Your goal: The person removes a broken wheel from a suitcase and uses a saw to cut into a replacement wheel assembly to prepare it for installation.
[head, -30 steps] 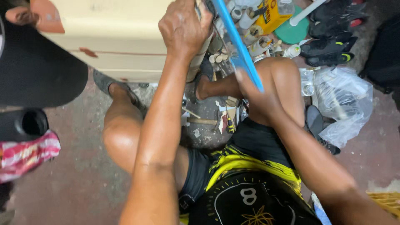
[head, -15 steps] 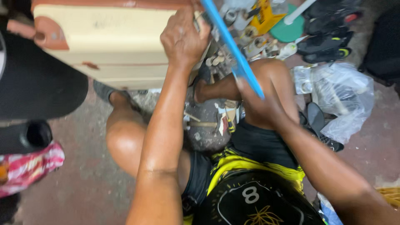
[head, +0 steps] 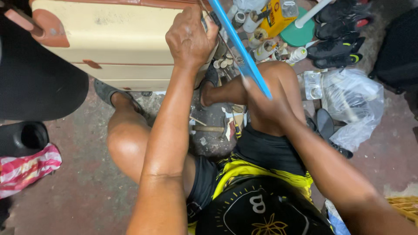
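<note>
Your left hand [head: 190, 40] is clamped w/ fingers curled tight over the right edge of the cream hard-shell suitcase [head: 117, 41], which sits on the floor up against your left foot in its grey sandal [head: 106, 92]. Your right hand [head: 266, 109] rests on your right knee, fingers closed round the lower end of a long blue strip [head: 238, 45] that slants up and left across the suitcase's corner, upper end out of frame. Can't tell if the strip touches the shell. Between your legs: a hammer [head: 209, 129] and scraps on the concrete floor [head: 78, 191]. Right of your knee lies a clear plastic bag [head: 352, 102]; beyond it black shoes [head: 337, 41] and a yellow can [head: 278, 17].
</note>
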